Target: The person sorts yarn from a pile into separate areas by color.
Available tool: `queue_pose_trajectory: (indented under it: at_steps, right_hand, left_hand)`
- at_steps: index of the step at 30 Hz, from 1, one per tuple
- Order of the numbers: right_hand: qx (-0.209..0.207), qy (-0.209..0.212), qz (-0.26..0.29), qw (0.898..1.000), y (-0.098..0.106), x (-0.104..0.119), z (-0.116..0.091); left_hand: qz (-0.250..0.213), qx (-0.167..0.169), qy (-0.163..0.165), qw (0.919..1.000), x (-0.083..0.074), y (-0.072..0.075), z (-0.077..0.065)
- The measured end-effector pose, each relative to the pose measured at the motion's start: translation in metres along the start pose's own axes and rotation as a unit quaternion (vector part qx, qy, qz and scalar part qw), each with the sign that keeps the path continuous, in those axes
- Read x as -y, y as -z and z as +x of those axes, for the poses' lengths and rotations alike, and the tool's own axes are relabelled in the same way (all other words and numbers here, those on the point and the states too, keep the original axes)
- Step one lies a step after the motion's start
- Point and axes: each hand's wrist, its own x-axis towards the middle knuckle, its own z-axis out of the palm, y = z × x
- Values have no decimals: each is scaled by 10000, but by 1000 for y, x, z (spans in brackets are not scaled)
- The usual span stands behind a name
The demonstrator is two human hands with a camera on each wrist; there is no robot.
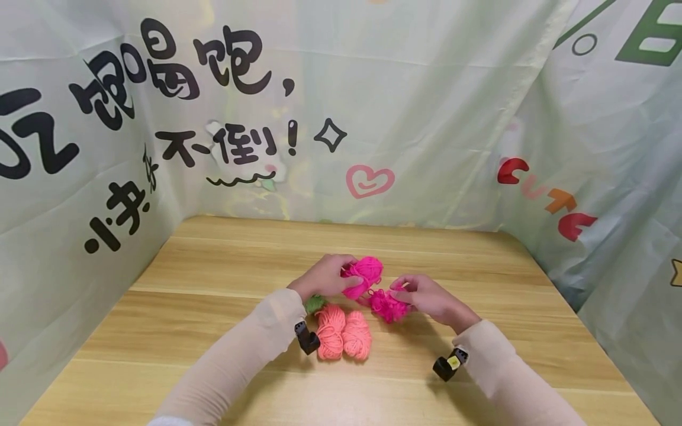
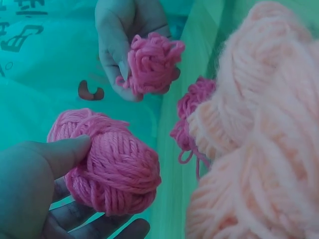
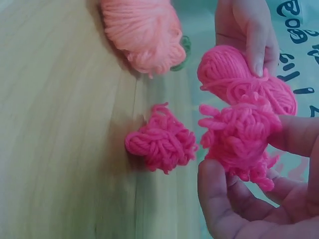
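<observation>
One pink ball (image 1: 370, 272) and one pink tangle (image 1: 389, 307) held above the tabletop (image 1: 240, 254)

The pink ball, neatly wound, is held in the left hand (image 1: 327, 277), its thumb laid across the strands and its fingers placed behind. The pink tangle, all curls and loops, is pinched between thumb and fingers of the right hand (image 1: 428, 297). Both are held near each other, roughly midway between the left and right edges of the tabletop and well in from its far edge; in the left wrist view they are shown apart.

Beneath them, a loose pink heap (image 3: 162, 142) of similar yarn is seen lying on the tabletop.

Closer to the near edge, two coral skeins (image 1: 331, 334) are laid side by side, lengthwise toward the far edge. A green bundle (image 1: 315, 305) is partly hidden behind the one on the left-edge side; whether they touch cannot be told.

Long pale sleeves (image 1: 250, 349) are worn, with a small black device (image 1: 306, 338) at each wrist. Beyond the far edge, a pale curtain (image 1: 426, 118) is hung, printed with black characters and a pink heart (image 1: 370, 181).
</observation>
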Motion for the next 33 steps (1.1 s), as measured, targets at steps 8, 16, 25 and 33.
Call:
queue_pose_trajectory:
  at_steps: [8, 16, 25, 33]
  right_hand:
    - [165, -222, 798, 9964, 6, -4, 3]
    - [264, -297, 1556, 9870, 15, -6, 3]
    - [227, -266, 1950, 9802, 21, -9, 2]
    - [126, -234, 2215, 9748, 27, -13, 2]
  left_hand:
    - [-225, -114, 109, 9996, -2, -4, 1]
    - [-562, -228, 233, 9979, -4, -9, 2]
    - [-864, -317, 296, 9953, -6, -15, 3]
    - [-907, -354, 362, 9946, -9, -17, 3]
